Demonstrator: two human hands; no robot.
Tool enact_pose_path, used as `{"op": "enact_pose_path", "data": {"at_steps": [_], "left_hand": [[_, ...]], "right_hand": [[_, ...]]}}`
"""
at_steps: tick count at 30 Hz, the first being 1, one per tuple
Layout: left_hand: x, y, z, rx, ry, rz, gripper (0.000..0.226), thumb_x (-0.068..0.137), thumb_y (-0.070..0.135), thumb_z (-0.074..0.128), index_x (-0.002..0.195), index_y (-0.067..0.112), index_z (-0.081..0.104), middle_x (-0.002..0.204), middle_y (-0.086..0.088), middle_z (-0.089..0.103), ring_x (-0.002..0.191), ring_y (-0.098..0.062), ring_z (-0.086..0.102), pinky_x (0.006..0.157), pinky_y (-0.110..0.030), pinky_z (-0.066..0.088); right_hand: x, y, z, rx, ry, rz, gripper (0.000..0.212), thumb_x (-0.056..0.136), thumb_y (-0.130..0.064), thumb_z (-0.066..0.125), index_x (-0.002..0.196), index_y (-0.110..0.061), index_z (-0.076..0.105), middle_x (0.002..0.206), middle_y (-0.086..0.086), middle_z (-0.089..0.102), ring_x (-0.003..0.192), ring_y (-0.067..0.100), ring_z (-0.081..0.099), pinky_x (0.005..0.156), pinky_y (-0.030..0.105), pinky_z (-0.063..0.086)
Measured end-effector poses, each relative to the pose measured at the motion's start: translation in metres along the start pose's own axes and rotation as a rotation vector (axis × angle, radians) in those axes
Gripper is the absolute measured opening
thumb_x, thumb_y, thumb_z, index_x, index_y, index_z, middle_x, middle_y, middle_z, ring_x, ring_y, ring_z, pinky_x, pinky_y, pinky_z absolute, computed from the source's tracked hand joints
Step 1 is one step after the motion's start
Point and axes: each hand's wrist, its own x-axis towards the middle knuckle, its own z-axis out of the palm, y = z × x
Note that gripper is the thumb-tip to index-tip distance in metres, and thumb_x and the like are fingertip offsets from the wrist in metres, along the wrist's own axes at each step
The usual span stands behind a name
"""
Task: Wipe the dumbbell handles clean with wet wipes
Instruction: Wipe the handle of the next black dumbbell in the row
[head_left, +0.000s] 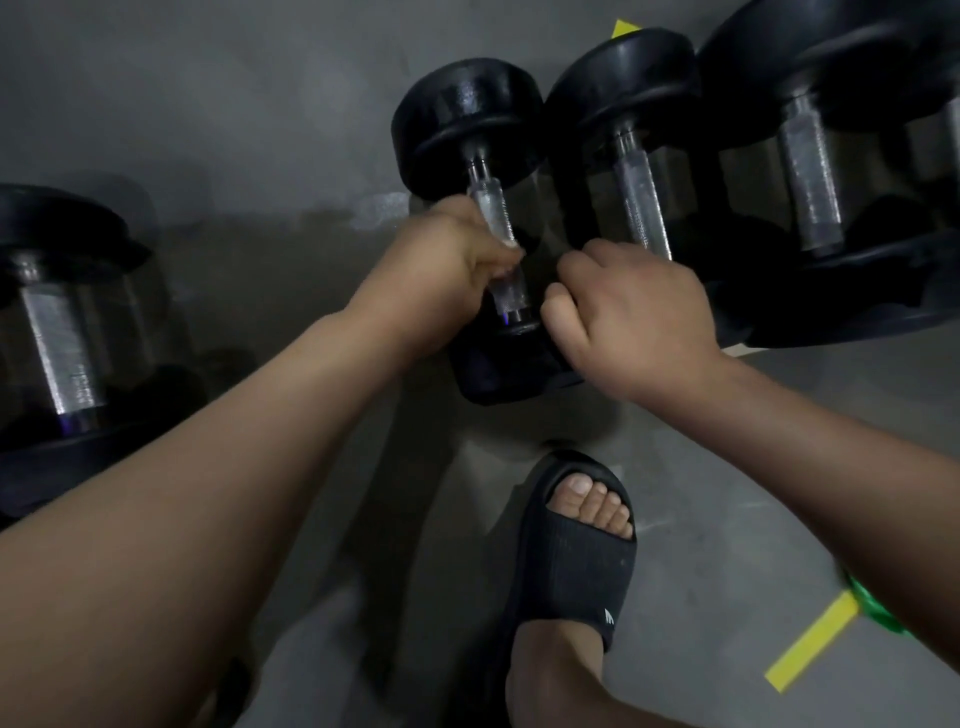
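Observation:
A small black dumbbell (467, 119) lies on the grey floor, its knurled metal handle (491, 208) running toward me. My left hand (457, 260) grips the middle of that handle; a bit of white shows at its fingertips, and I cannot tell whether it is a wipe. My right hand (623, 306) hovers just right of the handle's near end with its fingers curled under, thumb next to the dumbbell's near head (498, 369). Nothing shows inside that fist.
Two bigger dumbbells (628, 171) (810, 171) lie side by side to the right, another (57, 332) at the far left. My foot in a black slide sandal (576, 551) stands just below. A green object (872, 608) and yellow tape (810, 644) sit at the lower right. A whitish patch (379, 210) marks the floor.

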Motion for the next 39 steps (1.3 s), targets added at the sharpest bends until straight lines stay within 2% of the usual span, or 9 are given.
{"op": "enact_pose_path", "data": {"at_steps": [3,6,10,13,17,26,29,34,39], "left_hand": [[-0.007,0.006,-0.005,0.094,-0.188,0.087,0.019,0.095,0.016,0.065,0.082,0.006,0.075,0.091,-0.003,0.059,0.083,-0.019,0.060,0.075,-0.020,0.045],[0.000,0.010,-0.008,0.119,-0.145,0.122,0.012,0.093,0.011,0.068,0.082,0.007,0.073,0.087,0.000,0.056,0.082,-0.023,0.062,0.065,-0.017,0.038],[0.024,0.001,-0.006,-0.158,0.108,-0.258,0.021,0.096,0.032,0.062,0.093,0.011,0.064,0.080,0.014,0.057,0.071,0.006,0.056,0.062,-0.016,0.042],[0.020,0.010,0.006,-0.299,0.166,-0.341,0.021,0.092,0.030,0.065,0.084,0.014,0.054,0.081,0.003,0.060,0.073,-0.008,0.059,0.065,-0.029,0.048],[0.007,0.019,0.012,-0.162,0.015,-0.175,0.022,0.088,0.020,0.065,0.078,0.004,0.053,0.085,-0.011,0.057,0.076,-0.023,0.054,0.071,-0.046,0.045],[0.025,0.023,0.008,0.287,0.148,-0.102,0.012,0.101,0.011,0.046,0.108,0.009,0.056,0.114,-0.021,0.055,0.102,-0.036,0.054,0.076,-0.036,0.037],[0.027,0.018,0.007,0.272,0.180,-0.075,0.016,0.099,0.029,0.053,0.091,0.016,0.049,0.102,-0.007,0.056,0.089,-0.022,0.055,0.073,-0.035,0.039],[0.023,0.005,0.002,0.207,-0.045,-0.037,0.031,0.091,0.026,0.071,0.075,0.022,0.045,0.073,0.007,0.051,0.067,-0.009,0.049,0.063,-0.029,0.038],[-0.005,-0.001,-0.001,0.170,-0.288,0.118,0.015,0.087,0.001,0.066,0.074,0.009,0.068,0.087,0.002,0.053,0.079,-0.014,0.058,0.066,-0.006,0.031]], "right_hand": [[0.000,0.001,-0.002,0.008,-0.009,-0.003,0.035,0.095,-0.038,0.040,0.079,-0.012,0.057,0.080,0.008,0.058,0.075,0.034,0.058,0.056,0.032,0.019],[-0.001,0.001,-0.002,0.019,-0.011,-0.011,0.034,0.096,-0.039,0.041,0.079,-0.013,0.057,0.082,0.007,0.058,0.076,0.033,0.058,0.057,0.031,0.019],[-0.001,0.001,-0.003,0.040,0.000,-0.008,0.034,0.096,-0.037,0.042,0.078,-0.013,0.056,0.081,0.007,0.058,0.075,0.032,0.058,0.058,0.031,0.019],[-0.001,0.002,-0.002,0.046,-0.001,-0.005,0.034,0.096,-0.038,0.042,0.078,-0.013,0.057,0.081,0.006,0.058,0.075,0.031,0.058,0.058,0.031,0.020],[-0.001,0.003,-0.001,0.042,-0.006,-0.006,0.033,0.096,-0.038,0.043,0.079,-0.013,0.057,0.081,0.006,0.057,0.074,0.031,0.057,0.057,0.032,0.021],[-0.002,0.002,-0.001,0.057,0.010,0.015,0.033,0.095,-0.036,0.045,0.075,-0.013,0.055,0.077,0.005,0.054,0.070,0.029,0.055,0.057,0.031,0.021],[-0.002,0.002,0.000,0.051,0.007,0.023,0.033,0.095,-0.036,0.044,0.075,-0.013,0.056,0.077,0.005,0.055,0.070,0.029,0.056,0.057,0.031,0.022],[-0.002,0.002,-0.002,0.043,-0.014,0.019,0.032,0.095,-0.037,0.044,0.077,-0.014,0.056,0.080,0.005,0.057,0.073,0.030,0.057,0.056,0.031,0.023],[-0.002,0.002,-0.003,0.043,-0.013,0.017,0.032,0.095,-0.038,0.044,0.079,-0.014,0.057,0.082,0.005,0.057,0.075,0.030,0.057,0.058,0.031,0.022]]}}
